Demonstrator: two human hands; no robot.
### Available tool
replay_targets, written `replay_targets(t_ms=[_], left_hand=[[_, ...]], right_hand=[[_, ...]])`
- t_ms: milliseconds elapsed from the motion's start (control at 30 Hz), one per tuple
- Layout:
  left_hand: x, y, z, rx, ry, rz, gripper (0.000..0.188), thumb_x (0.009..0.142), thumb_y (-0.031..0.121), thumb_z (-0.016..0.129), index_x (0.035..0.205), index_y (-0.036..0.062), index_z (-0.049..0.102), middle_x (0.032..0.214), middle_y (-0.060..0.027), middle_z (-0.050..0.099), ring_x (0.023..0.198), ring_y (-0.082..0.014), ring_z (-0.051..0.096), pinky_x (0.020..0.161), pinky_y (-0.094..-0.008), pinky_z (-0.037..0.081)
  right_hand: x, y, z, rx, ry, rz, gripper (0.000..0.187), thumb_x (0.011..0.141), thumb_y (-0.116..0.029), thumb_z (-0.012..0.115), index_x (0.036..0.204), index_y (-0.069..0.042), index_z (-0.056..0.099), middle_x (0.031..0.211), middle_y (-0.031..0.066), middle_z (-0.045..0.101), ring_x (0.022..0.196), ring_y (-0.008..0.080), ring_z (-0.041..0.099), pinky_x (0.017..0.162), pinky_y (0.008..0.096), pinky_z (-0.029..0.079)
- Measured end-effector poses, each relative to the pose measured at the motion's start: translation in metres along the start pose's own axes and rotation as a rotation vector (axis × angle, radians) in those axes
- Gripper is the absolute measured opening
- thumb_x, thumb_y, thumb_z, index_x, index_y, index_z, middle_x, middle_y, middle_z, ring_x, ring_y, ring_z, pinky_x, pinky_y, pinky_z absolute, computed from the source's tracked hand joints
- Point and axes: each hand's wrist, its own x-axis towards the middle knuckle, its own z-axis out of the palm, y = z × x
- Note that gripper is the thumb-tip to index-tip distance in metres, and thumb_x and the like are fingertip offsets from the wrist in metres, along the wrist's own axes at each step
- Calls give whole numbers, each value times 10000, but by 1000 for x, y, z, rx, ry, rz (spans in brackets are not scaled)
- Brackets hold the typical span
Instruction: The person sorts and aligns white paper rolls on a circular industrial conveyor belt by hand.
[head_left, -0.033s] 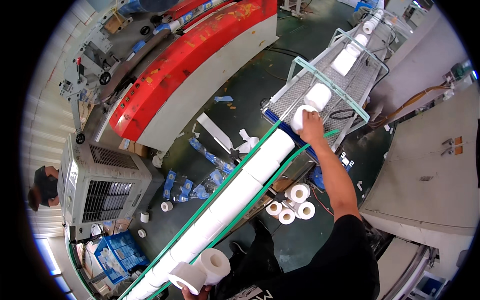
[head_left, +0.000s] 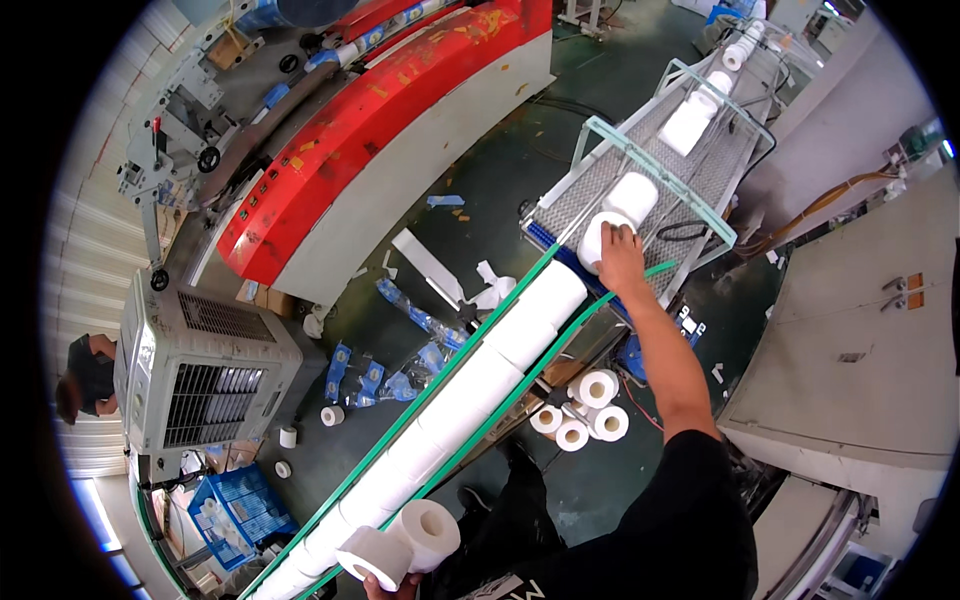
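My right hand point(head_left: 620, 262) reaches to the near end of the mesh conveyor. Its fingers are curled over a white toilet roll point(head_left: 596, 240) lying there. Another toilet roll point(head_left: 631, 196) sits right behind that one. From the conveyor's end, a row of white rolls point(head_left: 455, 405) runs toward the lower left between two green guide rails point(head_left: 400, 452). At the bottom, my left hand point(head_left: 392, 588) supports a pair of toilet rolls point(head_left: 426, 530) from below, their cores showing. The pair is beside the row; part of that hand is hidden beneath them.
Several toilet rolls point(head_left: 597, 388) are stacked below the rail on the right. A red-topped machine point(head_left: 380, 130) and a grey air cooler point(head_left: 215, 370) stand at left. Plastic wrap point(head_left: 420, 318) and paper litter the floor. A blue crate point(head_left: 240, 510) is lower left; a person point(head_left: 92, 372) is farther left.
My right hand and the roll under it have shifted slightly toward the row. The roll behind has come along, closer against it. My left hand stays in place with its pair.
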Motion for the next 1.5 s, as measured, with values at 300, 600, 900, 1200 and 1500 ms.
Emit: replay_targets(t_ms=[300,600,900,1200,1500], left_hand=[[12,3,3,29,90,-6,912,696,476,750,1449,163,341,1380,-123,472,1223,-360,486,754,-478,534],[5,-2,-12,30,-149,18,991,659,450,791,1463,173,281,1360,-108,453,1190,-330,492,690,-426,533],[36,-32,-48,113,-189,-162,972,664,430,811,1441,128,312,1354,-126,480,1144,-328,552,776,-435,552],[53,-42,53,219,-12,-122,949,696,442,788,1447,122,304,1372,-134,467,1166,-334,542,817,-449,546],[21,-51,44,76,113,-142,927,728,454,765,1453,116,297,1390,-141,455,1188,-340,532,859,-463,540]], right_hand=[[30,20,25,879,-457,252,622,856,-399,672,1301,10,528,1304,265,534,1234,352,511,1037,384,400],[-23,-7,5,596,253,361,351,859,-198,652,1152,-5,628,1100,225,636,1000,395,605,875,443,482],[7,51,-7,431,263,427,441,840,-92,624,1247,43,526,1209,269,574,1096,431,563,939,460,461],[112,60,38,507,-347,1088,1098,748,-560,674,1443,130,178,1390,291,450,1274,385,476,1050,540,340],[126,92,86,355,279,1205,482,898,-395,565,1243,-60,546,1301,197,525,1202,385,504,944,630,372]])
